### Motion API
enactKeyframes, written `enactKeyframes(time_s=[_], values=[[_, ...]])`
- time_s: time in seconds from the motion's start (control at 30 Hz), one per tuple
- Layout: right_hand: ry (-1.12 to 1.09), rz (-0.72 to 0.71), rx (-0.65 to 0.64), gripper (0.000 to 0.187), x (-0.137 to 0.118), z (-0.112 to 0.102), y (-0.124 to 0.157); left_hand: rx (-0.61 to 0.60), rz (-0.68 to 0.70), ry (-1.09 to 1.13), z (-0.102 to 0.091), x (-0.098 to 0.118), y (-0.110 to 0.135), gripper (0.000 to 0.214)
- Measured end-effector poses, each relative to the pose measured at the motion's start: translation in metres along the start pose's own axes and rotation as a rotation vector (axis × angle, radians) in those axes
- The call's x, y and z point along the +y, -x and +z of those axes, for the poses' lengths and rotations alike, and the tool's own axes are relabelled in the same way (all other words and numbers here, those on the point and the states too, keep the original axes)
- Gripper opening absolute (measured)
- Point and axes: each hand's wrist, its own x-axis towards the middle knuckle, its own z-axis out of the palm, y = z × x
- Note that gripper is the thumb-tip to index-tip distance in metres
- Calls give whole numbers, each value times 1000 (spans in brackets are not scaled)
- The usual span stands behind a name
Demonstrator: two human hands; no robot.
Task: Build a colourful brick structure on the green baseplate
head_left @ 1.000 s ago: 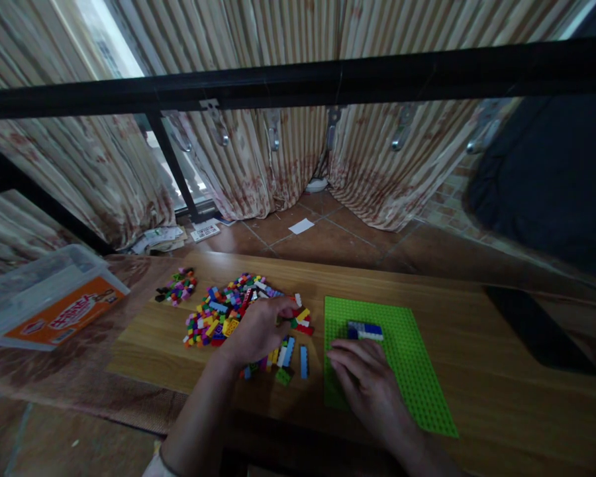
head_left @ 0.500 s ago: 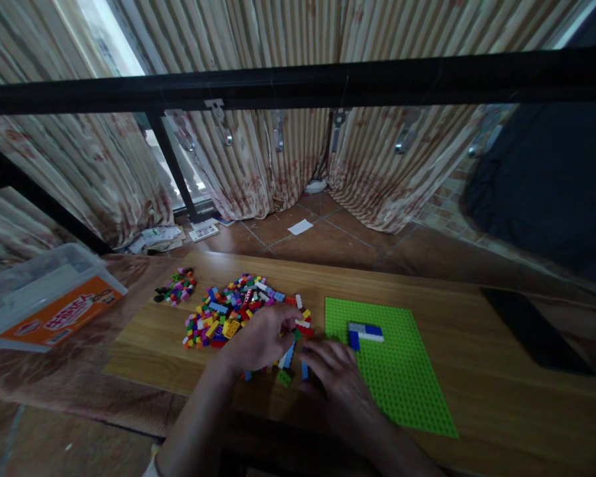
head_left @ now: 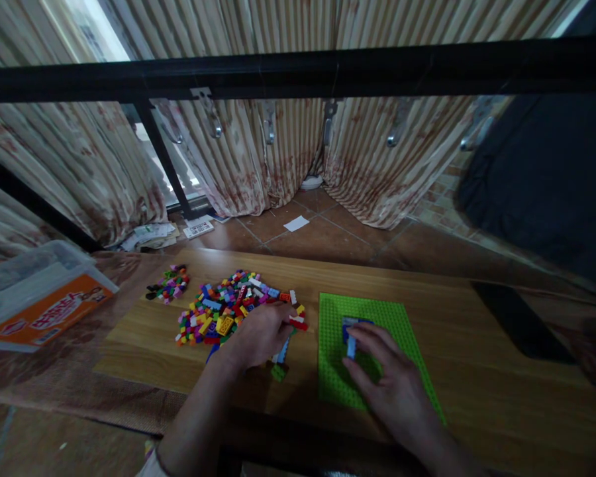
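Observation:
My right hand point(head_left: 390, 371) is over the green baseplate point(head_left: 335, 381), its thumb and fingers pinching a light blue brick point(head_left: 351, 347). The brick is held just in front of the blue and grey bricks point(head_left: 348, 322) on the plate; whether it touches them I cannot tell. My left hand point(head_left: 264, 336) rests at the right side of the pile of mixed toy bricks point(head_left: 212, 305), fingers curled and closed. What lies in its fingertips is hidden. Red bricks point(head_left: 298, 324) lie right beside those fingertips, and a green brick point(head_left: 278, 372) lies below the hand.
A smaller heap of pieces point(head_left: 171, 283) lies at the left of the wooden table point(head_left: 144, 351). A clear plastic box point(head_left: 44, 298) with an orange label stands further left. At the right lies a flat black object point(head_left: 521, 321). A black rail point(head_left: 278, 76) crosses behind the table.
My right hand has moved from beside the pile to over the baseplate, carrying the light blue brick. My left hand stays at the pile.

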Motion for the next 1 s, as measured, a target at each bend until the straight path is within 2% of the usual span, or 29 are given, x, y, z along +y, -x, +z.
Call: enactKeyframes(time_s=[0.17, 0.37, 0.5, 0.67, 0.83, 1.0], values=[[-13, 123, 37, 33, 23, -20, 2, 29, 49, 0, 5, 4, -3, 19], [20, 118, -29, 29, 23, -19, 4, 77, 82, -3, 11, 11, -6, 18], [-36, 51, -94, 30, 5, -5, 10, 142, 43, 19, 6, 6, -6, 19], [-24, -79, -203, 38, -21, 21, 15, 263, -10, 22, -9, -6, -2, 18], [100, -179, -177, 38, -24, 45, 10, 399, -74, 16, -19, -15, 4, 18], [153, -233, -135, 39, -21, 60, 7, 427, -102, 19, -19, -22, 7, 20]])
